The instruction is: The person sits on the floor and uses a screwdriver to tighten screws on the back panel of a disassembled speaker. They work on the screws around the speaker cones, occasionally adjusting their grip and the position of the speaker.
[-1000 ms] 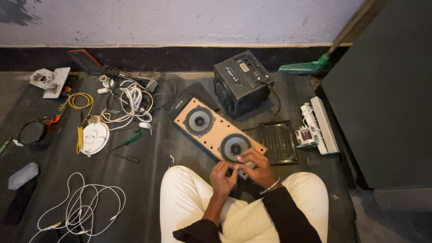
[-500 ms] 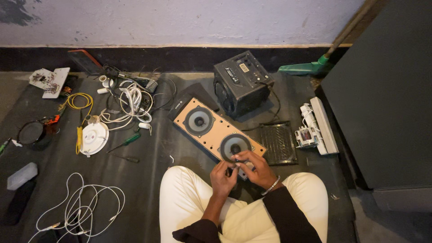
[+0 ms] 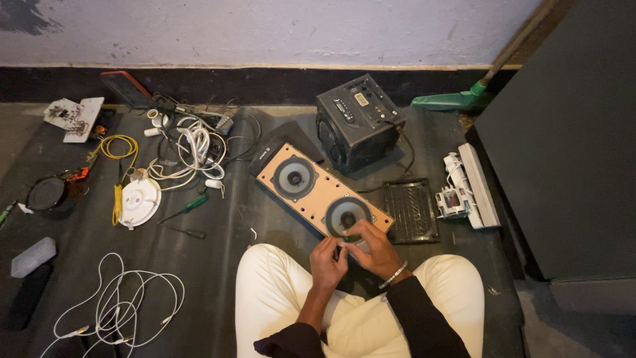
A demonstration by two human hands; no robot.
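A long speaker box with a light wooden front and two round drivers lies slanted on the dark floor in front of my crossed legs. Both hands work at its near end. My left hand is curled around a small dark object, too small to name, just below the near driver. My right hand, a bangle on its wrist, grips the box's near corner, fingertips on the driver's rim. The two hands nearly touch.
A black amplifier box stands behind the speaker, a black grille to its right. White parts lie by a dark cabinet. On the left are tangled cables, a green screwdriver, a white round fitting and a white cord.
My hands stay at the near end of the speaker box. The fingers have shifted slightly and the two hands have drawn a little closer together.
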